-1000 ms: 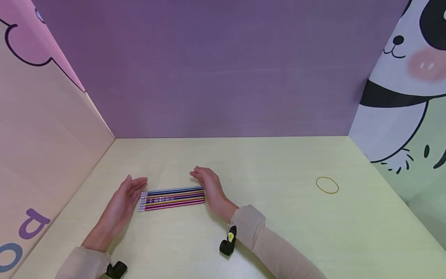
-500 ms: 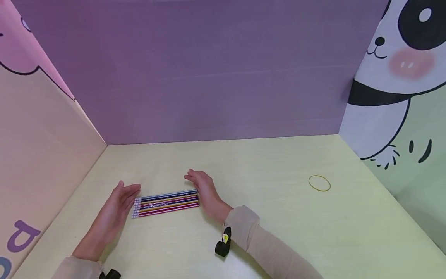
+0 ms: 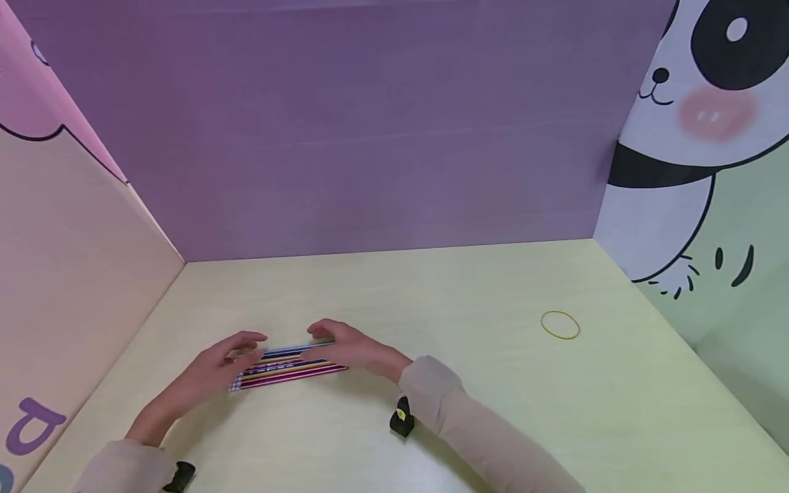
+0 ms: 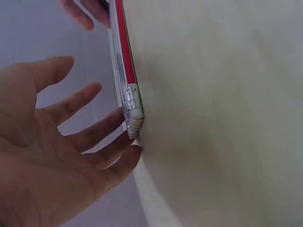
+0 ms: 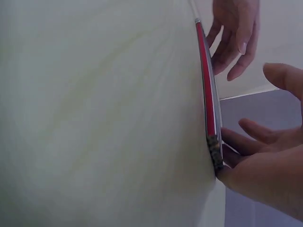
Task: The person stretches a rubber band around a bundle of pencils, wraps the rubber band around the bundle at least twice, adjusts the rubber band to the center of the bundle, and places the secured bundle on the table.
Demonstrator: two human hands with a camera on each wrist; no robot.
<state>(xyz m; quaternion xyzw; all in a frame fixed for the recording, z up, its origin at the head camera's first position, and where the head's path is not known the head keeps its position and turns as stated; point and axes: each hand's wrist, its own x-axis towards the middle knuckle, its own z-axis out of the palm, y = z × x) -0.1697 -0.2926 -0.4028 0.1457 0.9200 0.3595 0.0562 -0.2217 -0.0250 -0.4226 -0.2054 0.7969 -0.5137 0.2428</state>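
Both hands stand loosely fingered at the two ends of the work, the left hand by the eraser end and the right hand by the other, digits spread and slightly bent, wrapped round nothing. Between them the pencils lie side by side in a flat row on the worktop, nearer its left edge than its right and well forward of its back edge. Fingers of both hands come up against the row's ends or very close; which actually touch, I can't tell.

Judging by the even row, the step in hand is squaring and gathering the pencils. Next would call for curling the fingers in from both ends at once, evenly, so that the smooth barrels don't roll or fan apart.

Straight and slim, they have a foil-like gloss in blue, gold, purple and red. Crimped silver ferrules carry pale, blunt erasers; the opposite ends look dark and flat, too blurred for detail.

Farther out, towards the worktop's right edge, a thin yellow loop, seemingly an elastic band, lies flat and untouched. Behind the back edge rises a matt purple wall, faintly creased.
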